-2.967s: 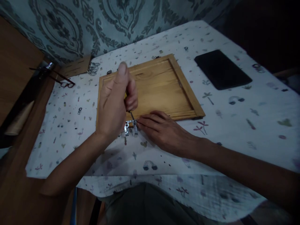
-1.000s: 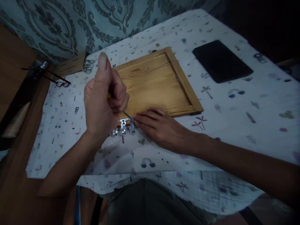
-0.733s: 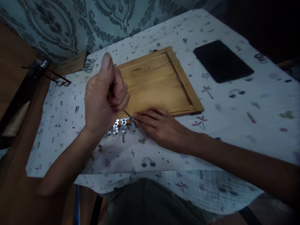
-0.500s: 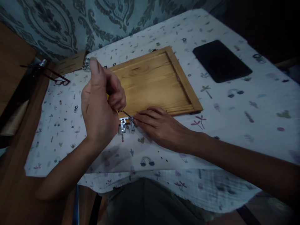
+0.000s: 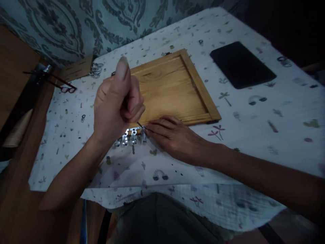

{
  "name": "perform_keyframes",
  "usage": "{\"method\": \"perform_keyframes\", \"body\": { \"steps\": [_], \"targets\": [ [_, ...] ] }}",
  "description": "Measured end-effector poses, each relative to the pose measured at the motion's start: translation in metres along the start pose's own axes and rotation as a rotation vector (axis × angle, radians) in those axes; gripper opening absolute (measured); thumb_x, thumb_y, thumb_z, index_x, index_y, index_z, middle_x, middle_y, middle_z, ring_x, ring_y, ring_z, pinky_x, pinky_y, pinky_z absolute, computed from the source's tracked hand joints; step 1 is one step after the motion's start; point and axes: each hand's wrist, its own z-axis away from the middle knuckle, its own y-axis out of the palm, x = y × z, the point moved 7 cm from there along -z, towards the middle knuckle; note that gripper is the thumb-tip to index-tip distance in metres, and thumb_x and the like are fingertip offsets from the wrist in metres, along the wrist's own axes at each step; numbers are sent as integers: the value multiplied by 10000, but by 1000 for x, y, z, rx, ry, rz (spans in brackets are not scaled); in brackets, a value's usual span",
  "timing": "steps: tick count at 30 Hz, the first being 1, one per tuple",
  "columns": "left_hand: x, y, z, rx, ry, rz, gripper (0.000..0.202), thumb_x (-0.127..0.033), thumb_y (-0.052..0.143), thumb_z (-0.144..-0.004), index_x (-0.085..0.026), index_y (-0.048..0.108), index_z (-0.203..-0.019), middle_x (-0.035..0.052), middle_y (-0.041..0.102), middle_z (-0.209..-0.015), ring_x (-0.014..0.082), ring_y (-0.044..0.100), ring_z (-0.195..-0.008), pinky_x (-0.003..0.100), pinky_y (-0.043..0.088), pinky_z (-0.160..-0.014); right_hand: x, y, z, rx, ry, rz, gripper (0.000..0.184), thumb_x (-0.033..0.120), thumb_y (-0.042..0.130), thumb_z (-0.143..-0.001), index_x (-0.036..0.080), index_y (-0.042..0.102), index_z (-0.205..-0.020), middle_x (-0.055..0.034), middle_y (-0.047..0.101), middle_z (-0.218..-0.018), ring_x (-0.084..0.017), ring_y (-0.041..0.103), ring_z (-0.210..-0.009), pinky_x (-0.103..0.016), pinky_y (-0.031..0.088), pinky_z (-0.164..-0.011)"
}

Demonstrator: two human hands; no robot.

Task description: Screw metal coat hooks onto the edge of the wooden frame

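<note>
My left hand [image 5: 118, 96] is closed in a fist, thumb pointing up, around a screwdriver whose handle is hidden inside it. The thin screwdriver shaft [image 5: 139, 124] slants down to the right end of a silver metal hook rail [image 5: 133, 131]. Several curved hooks hang from this rail at the near edge of a framed wooden board [image 5: 167, 88]. My right hand [image 5: 175, 137] lies over that edge, its fingertips pressed together at the rail's right end beside the screwdriver tip. Its thumb is hidden underneath.
A dark tablet-like slab [image 5: 241, 64] lies at the right on the patterned cloth [image 5: 254, 135]. Behind my left hand are loose metal pieces [image 5: 96, 68] and a brown cardboard piece [image 5: 77, 68]. Red-framed glasses [image 5: 68, 89] rest at the left edge. A patterned wall [image 5: 114, 20] borders the back.
My left fist has shifted slightly right and turned, so more of the hooks shows. The yellow on the handle no longer shows. My right hand has stayed in place.
</note>
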Motion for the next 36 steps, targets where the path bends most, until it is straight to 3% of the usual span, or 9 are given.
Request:
{"method": "perform_keyframes", "body": {
  "steps": [4,6,10,14,20,24,36],
  "targets": [
    [-8,-9,12,-232,183,0,571,-534,455,-947,-180,452,-499,-44,219,-441,64,210,-345,240,147,-345,-1,4,0,28,6,12,334,58,402,-956,49,634,-1196,-136,690,-1224,-268,621,-1106,-451,502,-922],
    [-8,-9,16,-276,196,18,526,-458,456,-973,-182,464,-526,-44,230,-463,68,207,-366,237,151,-351,-1,4,0,31,7,12,341,55,389,-959,49,635,-1195,-135,688,-1227,-263,618,-1106,-453,501,-927],
    [-5,-4,13,-221,153,49,576,-427,438,-985,-182,390,-466,-56,187,-420,60,137,-344,235,80,-336,-1,2,-1,2,2,7,335,59,392,-959,26,634,-1188,-133,695,-1209,-279,620,-1088,-454,505,-913],
    [-6,1,7,-144,136,30,595,-442,507,-952,-185,378,-431,-51,212,-396,61,159,-318,250,83,-315,-2,1,-1,17,8,-9,328,73,397,-966,43,638,-1186,-136,693,-1212,-272,615,-1105,-458,497,-931],
    [-5,2,4,-137,86,27,662,-359,273,-1028,-183,355,-394,-28,190,-383,68,139,-293,268,61,-321,-1,1,0,29,15,-13,327,80,404,-966,66,638,-1194,-155,688,-1215,-270,612,-1118,-471,494,-926],
    [-3,1,3,-150,52,40,652,-411,367,-1000,-180,365,-391,-23,222,-376,63,121,-297,280,67,-332,-1,-1,-1,5,8,-13,320,80,401,-968,42,641,-1176,-154,693,-1207,-274,619,-1105,-462,500,-922],
    [-1,4,2,-82,77,78,622,-414,408,-988,-168,360,-419,-40,231,-360,39,107,-288,238,71,-306,0,0,0,23,10,19,331,84,393,-972,50,650,-1177,-133,691,-1223,-267,623,-1103,-456,509,-932]
  ]
}}
